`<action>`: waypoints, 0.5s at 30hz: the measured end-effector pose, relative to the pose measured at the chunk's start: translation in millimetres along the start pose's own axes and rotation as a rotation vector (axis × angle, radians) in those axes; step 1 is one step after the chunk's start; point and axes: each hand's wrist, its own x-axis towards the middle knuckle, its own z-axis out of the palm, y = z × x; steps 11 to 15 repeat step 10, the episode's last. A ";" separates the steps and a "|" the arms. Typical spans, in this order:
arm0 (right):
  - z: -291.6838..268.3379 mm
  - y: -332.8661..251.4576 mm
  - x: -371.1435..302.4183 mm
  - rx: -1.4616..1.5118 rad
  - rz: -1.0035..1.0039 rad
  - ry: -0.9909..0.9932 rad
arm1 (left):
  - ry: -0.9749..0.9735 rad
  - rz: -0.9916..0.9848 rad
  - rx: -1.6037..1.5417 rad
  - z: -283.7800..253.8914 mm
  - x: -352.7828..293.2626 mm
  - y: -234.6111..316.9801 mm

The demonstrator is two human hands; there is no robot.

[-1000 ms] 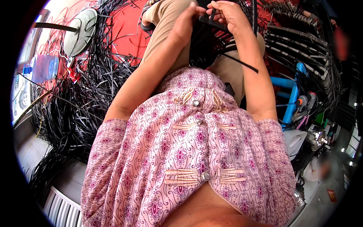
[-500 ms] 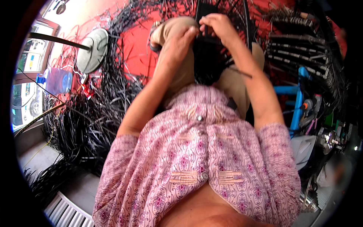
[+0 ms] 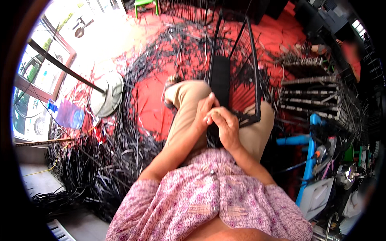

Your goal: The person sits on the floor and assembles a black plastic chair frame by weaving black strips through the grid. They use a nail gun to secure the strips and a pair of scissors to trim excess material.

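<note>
A black basket-like frame with slatted sides and a dark panel stands between my knees, its near end at my hands. My left hand is closed beside the frame's near end, fingertips pointing up. Close against it, my right hand has its fingers curled and thumb toward the left hand. Whatever the fingers pinch is too small or hidden to make out.
Piles of black flat strips cover the floor on the left. A round grey stand base with a pole and a clear blue water jug stand there. Stacked dark slatted frames and a blue frame lie to the right.
The view has tilted up, showing more of the frame and floor ahead. My right hand has come down from the frame to meet my left hand, its fingers now curled.
</note>
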 end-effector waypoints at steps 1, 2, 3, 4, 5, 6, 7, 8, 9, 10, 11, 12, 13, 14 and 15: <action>-0.6 8.3 2.9 0.060 0.022 0.046 | 0.052 -0.018 -0.011 4.9 3.1 2.2; 2.7 12.0 9.0 0.326 0.074 0.085 | 0.107 -0.034 -0.018 8.7 5.2 3.6; -3.1 21.0 12.1 0.348 0.171 0.115 | 0.131 -0.135 -0.013 10.6 2.1 1.2; -0.1 18.4 10.4 0.449 0.181 0.150 | 0.134 -0.272 -0.068 11.6 -3.0 7.1; 1.6 15.1 16.8 0.550 0.192 0.189 | 0.142 -0.396 -0.122 10.9 0.1 10.3; -0.8 18.6 15.1 0.657 0.178 0.166 | 0.156 -0.518 -0.175 10.9 -1.4 15.1; 4.7 11.1 13.6 0.780 0.324 0.300 | 0.160 -0.663 -0.393 7.0 -2.0 10.0; 5.1 6.3 13.8 0.804 0.390 0.322 | 0.153 -0.589 -0.326 3.9 4.5 3.7; 2.7 2.9 7.4 0.825 0.462 0.358 | 0.138 -0.527 -0.265 5.8 5.6 2.5; 1.5 6.1 0.2 0.857 0.489 0.303 | 0.122 -0.465 -0.205 9.2 1.6 4.4; 1.5 6.1 0.2 0.857 0.489 0.303 | 0.122 -0.465 -0.205 9.2 1.6 4.4; 1.5 6.1 0.2 0.857 0.489 0.303 | 0.122 -0.465 -0.205 9.2 1.6 4.4; 1.5 6.1 0.2 0.857 0.489 0.303 | 0.122 -0.465 -0.205 9.2 1.6 4.4; 1.5 6.1 0.2 0.857 0.489 0.303 | 0.122 -0.465 -0.205 9.2 1.6 4.4; 1.5 6.1 0.2 0.857 0.489 0.303 | 0.122 -0.465 -0.205 9.2 1.6 4.4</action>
